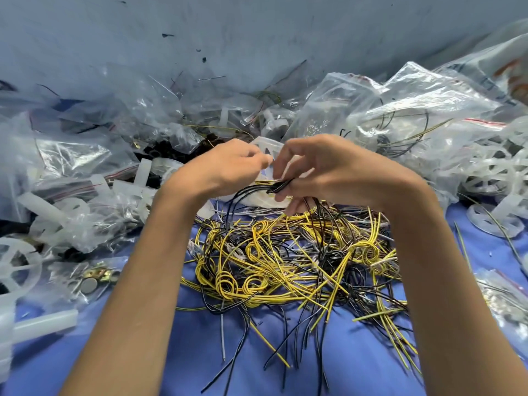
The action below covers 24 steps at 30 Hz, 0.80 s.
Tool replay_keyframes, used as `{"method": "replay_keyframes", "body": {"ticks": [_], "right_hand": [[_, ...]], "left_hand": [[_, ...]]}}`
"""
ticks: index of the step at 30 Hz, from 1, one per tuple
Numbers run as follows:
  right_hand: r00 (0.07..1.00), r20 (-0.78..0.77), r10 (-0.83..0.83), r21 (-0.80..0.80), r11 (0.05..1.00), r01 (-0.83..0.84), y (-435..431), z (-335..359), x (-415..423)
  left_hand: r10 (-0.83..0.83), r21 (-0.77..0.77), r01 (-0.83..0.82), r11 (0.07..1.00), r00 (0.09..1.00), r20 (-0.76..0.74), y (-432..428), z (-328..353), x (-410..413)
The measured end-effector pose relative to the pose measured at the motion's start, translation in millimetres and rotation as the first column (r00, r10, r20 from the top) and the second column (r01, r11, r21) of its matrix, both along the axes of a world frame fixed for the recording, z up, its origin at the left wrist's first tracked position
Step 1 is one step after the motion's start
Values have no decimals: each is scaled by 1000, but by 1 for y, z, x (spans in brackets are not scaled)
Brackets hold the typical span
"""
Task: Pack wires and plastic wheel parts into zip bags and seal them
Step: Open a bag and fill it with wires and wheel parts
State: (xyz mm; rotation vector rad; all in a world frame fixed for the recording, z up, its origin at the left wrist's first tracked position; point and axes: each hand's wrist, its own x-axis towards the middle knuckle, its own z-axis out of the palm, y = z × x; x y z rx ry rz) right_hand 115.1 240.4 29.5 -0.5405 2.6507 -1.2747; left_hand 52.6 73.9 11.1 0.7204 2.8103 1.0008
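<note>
Between bag piles [400, 110], right hand [337, 172] fingers grip black wires [278, 186]; left hand [225, 170] fingers pinch clear plastic [267, 175].

Yellow and black wires [288, 270] are tangled on a blue cloth [200, 352]; translucent white wheels [17, 264] at nine o'clock

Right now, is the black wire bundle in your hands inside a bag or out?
Out: the black wire bundle hangs bare from the right hand, no plastic over it.
</note>
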Motion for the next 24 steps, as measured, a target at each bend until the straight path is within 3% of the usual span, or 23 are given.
{"method": "replay_keyframes", "body": {"ticks": [5, 9, 13, 18, 22, 24], "right_hand": [[997, -6, -75, -44, 996, 74, -3, 0, 2], [959, -187, -213, -41, 977, 209, -4, 3, -5], [923, -188, -336, -202, 933, 298, -3, 3, -9], [951, -39, -306, -328, 903, 277, -3, -4, -11], [985, 103, -140, -641, 747, 174, 0, -6, -14], [992, 115, -43, -681, 724, 110, 4, -6, -13]], "left_hand": [[-34, 79, 27, 997, 995, 96, -2, -2, 3], [-6, 44, 3, 999, 997, 74, -3, 0, 4], [-99, 18, 98, 995, 992, 80, -8, 1, 8], [-179, -2, 180, 984, 982, 51, -8, -2, 6], [-187, -8, 188, 982, 980, 68, -6, -2, 8], [-157, 4, 157, 988, 987, 44, -8, -2, 5]]}}
